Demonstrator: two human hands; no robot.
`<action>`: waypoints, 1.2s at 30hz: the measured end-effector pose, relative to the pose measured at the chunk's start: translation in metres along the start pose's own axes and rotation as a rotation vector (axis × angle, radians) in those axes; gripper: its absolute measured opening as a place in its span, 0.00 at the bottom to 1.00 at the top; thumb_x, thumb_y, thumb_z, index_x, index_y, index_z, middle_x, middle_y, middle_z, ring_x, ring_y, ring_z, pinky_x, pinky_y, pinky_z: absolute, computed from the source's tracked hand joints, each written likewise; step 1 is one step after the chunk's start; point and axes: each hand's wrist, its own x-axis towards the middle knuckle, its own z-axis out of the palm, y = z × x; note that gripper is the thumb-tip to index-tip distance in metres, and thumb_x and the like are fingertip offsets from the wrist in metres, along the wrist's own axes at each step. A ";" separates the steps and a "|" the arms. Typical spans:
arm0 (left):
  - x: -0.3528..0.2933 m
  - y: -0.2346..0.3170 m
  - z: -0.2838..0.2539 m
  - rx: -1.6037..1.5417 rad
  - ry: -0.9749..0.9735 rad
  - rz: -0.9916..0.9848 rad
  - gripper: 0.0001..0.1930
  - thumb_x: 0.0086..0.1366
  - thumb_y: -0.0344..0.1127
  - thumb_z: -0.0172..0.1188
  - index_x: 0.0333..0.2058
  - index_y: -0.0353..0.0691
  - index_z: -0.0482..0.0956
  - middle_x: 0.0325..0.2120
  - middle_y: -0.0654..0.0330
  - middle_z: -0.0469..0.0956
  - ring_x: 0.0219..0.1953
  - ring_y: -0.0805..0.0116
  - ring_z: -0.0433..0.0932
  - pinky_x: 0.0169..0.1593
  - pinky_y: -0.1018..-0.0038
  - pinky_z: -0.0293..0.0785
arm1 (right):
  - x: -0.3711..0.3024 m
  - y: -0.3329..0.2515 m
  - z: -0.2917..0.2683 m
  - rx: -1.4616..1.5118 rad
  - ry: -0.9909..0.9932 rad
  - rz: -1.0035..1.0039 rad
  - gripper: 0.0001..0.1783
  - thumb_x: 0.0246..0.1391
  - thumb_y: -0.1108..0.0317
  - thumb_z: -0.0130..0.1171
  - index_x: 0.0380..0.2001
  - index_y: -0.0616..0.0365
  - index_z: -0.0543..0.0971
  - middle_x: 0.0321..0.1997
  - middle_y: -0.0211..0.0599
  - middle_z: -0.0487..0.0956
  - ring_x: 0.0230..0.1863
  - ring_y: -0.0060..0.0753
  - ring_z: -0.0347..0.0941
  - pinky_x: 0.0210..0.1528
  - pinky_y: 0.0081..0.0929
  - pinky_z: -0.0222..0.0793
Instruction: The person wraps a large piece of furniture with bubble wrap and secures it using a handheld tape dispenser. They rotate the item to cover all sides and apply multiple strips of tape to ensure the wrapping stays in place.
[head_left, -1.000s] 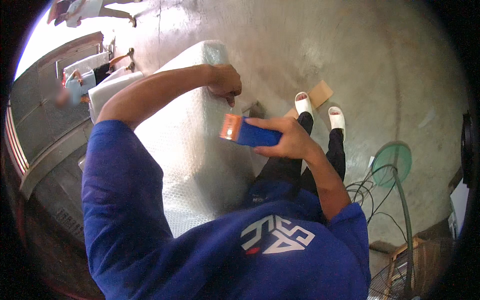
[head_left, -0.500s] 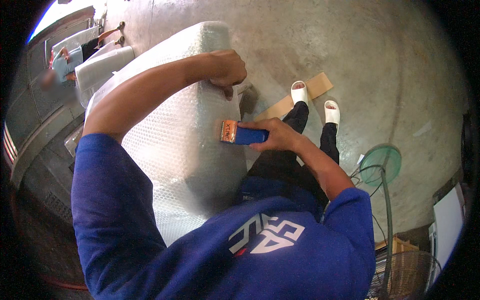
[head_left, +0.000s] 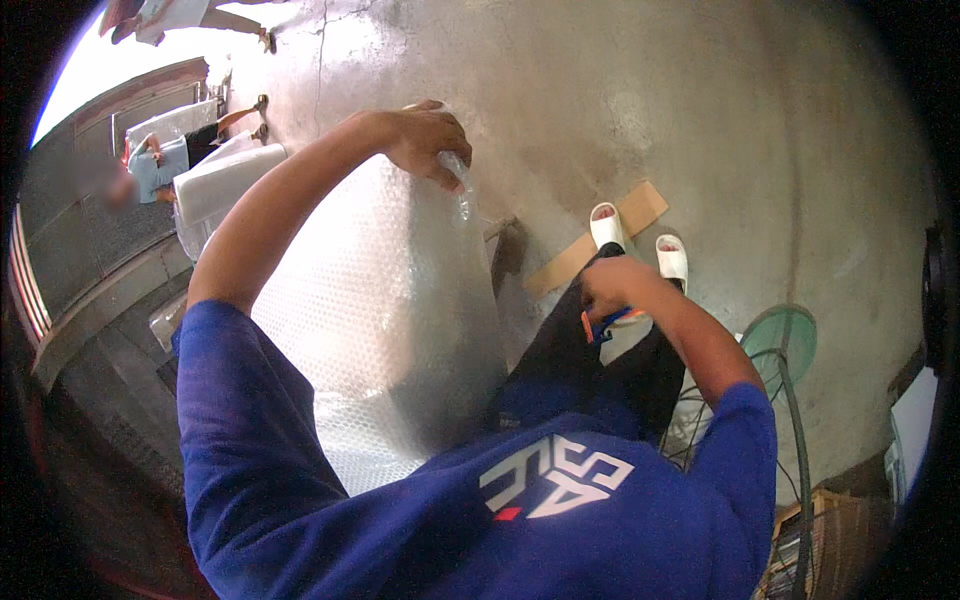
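Left hand clasped over the bubble-wrapped bundle's far corner, right hand clenched around a blue-and-orange tool.

White glare pours from a blown-out opening past the floor's far left corner, glinting on the concrete. The bubble-wrapped bundle's right side is shadowed. Fisheye bending and black vignetting frame everything.

Left fingers pinching bubble wrap, right fingers around blue tool, slippers
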 end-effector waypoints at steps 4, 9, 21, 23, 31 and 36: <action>0.021 -0.011 0.003 -0.061 -0.140 -0.023 0.29 0.65 0.60 0.62 0.51 0.40 0.84 0.47 0.54 0.84 0.63 0.55 0.74 0.75 0.47 0.49 | -0.050 0.016 -0.027 0.584 0.439 -0.151 0.40 0.40 0.50 0.79 0.59 0.48 0.82 0.46 0.47 0.86 0.44 0.44 0.84 0.51 0.37 0.77; 0.041 -0.012 0.034 0.080 -0.045 -0.142 0.35 0.57 0.55 0.71 0.57 0.38 0.76 0.58 0.52 0.76 0.63 0.52 0.73 0.73 0.41 0.55 | 0.002 -0.049 -0.071 0.643 0.724 -0.399 0.42 0.41 0.54 0.80 0.63 0.45 0.79 0.47 0.45 0.86 0.43 0.35 0.83 0.50 0.31 0.77; 0.043 -0.018 0.034 0.070 0.048 -0.372 0.59 0.43 0.59 0.81 0.72 0.52 0.61 0.63 0.48 0.71 0.65 0.46 0.69 0.67 0.47 0.64 | 0.069 -0.003 0.009 0.746 0.458 -0.305 0.43 0.45 0.60 0.75 0.67 0.42 0.74 0.51 0.48 0.85 0.48 0.38 0.84 0.53 0.33 0.76; 0.033 -0.016 0.039 0.177 0.220 -0.304 0.53 0.48 0.58 0.78 0.71 0.52 0.63 0.64 0.49 0.70 0.67 0.48 0.68 0.68 0.49 0.64 | 0.053 -0.002 0.016 0.744 0.588 -0.344 0.48 0.43 0.57 0.78 0.70 0.42 0.71 0.49 0.48 0.86 0.48 0.42 0.85 0.51 0.35 0.77; -0.040 0.130 0.054 -1.404 0.610 0.037 0.30 0.76 0.49 0.53 0.67 0.35 0.67 0.59 0.45 0.75 0.60 0.54 0.75 0.65 0.61 0.69 | -0.080 -0.012 0.022 0.251 1.292 -0.345 0.45 0.30 0.57 0.86 0.55 0.52 0.74 0.45 0.39 0.80 0.48 0.48 0.79 0.57 0.47 0.71; -0.066 0.186 0.056 -1.547 0.571 0.334 0.26 0.75 0.41 0.57 0.65 0.33 0.70 0.55 0.49 0.77 0.60 0.61 0.74 0.64 0.64 0.68 | -0.106 -0.031 -0.001 -0.059 1.400 -0.501 0.32 0.42 0.52 0.81 0.47 0.47 0.75 0.39 0.27 0.80 0.50 0.37 0.80 0.62 0.53 0.65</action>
